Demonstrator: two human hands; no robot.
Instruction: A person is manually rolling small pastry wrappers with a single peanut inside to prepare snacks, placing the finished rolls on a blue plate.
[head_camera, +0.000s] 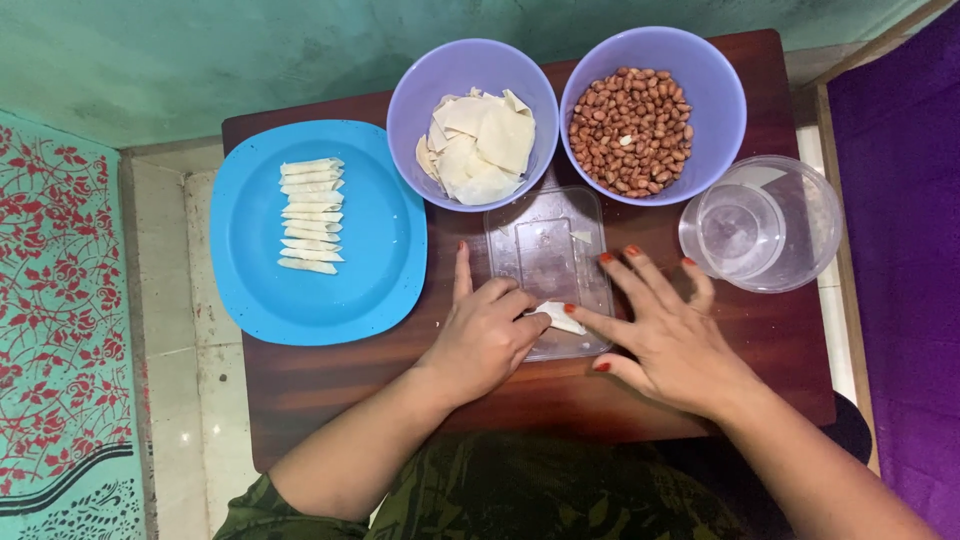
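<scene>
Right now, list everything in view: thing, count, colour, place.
table: one, dark brown wood, centre.
plate: one, blue, table's left.
rolled wrappers: about ten, pale, stacked in a column on the plate.
wrapper bowl: one, lilac, holds flat pale wrappers, top centre.
peanut bowl: one, lilac, holds brown peanuts, top right.
clear tub: one, transparent, right edge.
clear lid: one, transparent, flat, centre.
wrapper piece: one, pale, on the lid.
left hand: pinching the wrapper piece.
right hand: fingertip on it, fingers spread.

On the dark wooden tabletop (330, 385), a blue plate (380, 260) at nine o'clock carries a row of rolled wrappers (310, 215) (stacked neatly); a purple bowl of peanuts (632, 130) sits at one o'clock, a clear container (765, 225) at three.
</scene>
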